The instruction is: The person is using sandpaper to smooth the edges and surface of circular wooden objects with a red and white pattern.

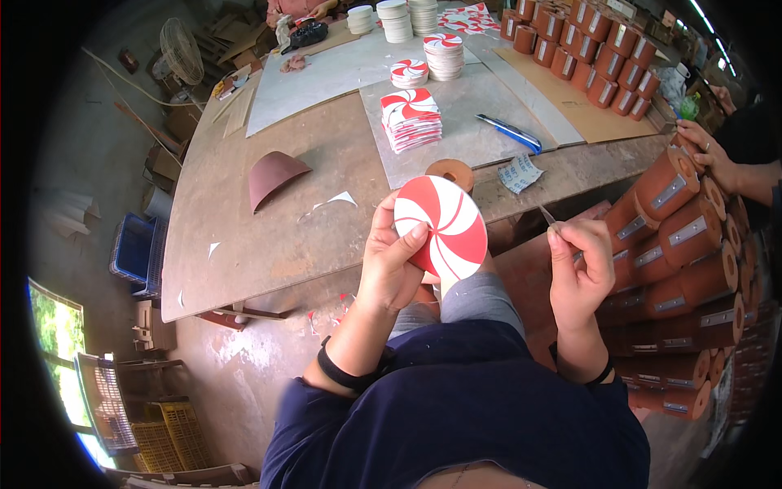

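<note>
My left hand [389,253] grips a round disc [441,224] with a red and white swirl, its thumb pressed on the face. To the right, apart from the disc, my right hand [582,265] pinches a small, thin, pointed blade-like piece [546,214] between thumb and forefinger. Beyond the disc, a brown ring-shaped piece [450,173] lies partly hidden at the table edge. Farther back is a stack of square swirl-printed sheets [411,121]. A blue utility knife [511,134] and a crumpled printed paper packet [521,174] lie to its right.
Swirl-topped disc stacks [444,59] and plain white disc stacks [397,24] stand farther back. Brown cylinders [607,61] fill the far right; more [680,244] are piled beside me, touched by another person's hand [713,155]. A curved brown piece [275,178] and paper scraps [342,198] lie left.
</note>
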`<state>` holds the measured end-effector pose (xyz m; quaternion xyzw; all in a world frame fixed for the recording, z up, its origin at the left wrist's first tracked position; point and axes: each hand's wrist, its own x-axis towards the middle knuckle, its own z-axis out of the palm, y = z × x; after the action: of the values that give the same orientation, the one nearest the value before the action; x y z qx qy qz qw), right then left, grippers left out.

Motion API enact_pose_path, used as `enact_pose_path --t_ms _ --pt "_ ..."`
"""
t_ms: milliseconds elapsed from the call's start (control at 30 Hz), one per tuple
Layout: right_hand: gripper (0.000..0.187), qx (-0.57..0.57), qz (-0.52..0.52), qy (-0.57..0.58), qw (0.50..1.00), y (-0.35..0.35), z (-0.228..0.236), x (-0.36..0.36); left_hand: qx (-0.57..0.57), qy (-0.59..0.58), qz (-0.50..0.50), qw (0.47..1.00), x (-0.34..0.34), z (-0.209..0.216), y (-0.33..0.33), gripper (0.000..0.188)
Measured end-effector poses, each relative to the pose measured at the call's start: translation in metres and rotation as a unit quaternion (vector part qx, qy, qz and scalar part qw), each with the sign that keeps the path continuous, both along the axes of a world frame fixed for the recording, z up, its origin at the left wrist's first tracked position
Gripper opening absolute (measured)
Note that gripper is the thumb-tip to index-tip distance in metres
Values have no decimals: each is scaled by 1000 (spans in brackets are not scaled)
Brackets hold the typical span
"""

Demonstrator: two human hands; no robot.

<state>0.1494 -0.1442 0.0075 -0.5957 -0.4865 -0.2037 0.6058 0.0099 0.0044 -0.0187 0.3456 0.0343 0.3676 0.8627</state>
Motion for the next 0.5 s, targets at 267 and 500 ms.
enact_pose_path --t_ms 267,500 --pt "17 -9 34 -143 989 3 5 -3 -20 -32 -57 998 -3 0 1 23" --pt "23 -18 49 -214 976 0 17 -19 -32 132 -16 991 0 7 -9 23"
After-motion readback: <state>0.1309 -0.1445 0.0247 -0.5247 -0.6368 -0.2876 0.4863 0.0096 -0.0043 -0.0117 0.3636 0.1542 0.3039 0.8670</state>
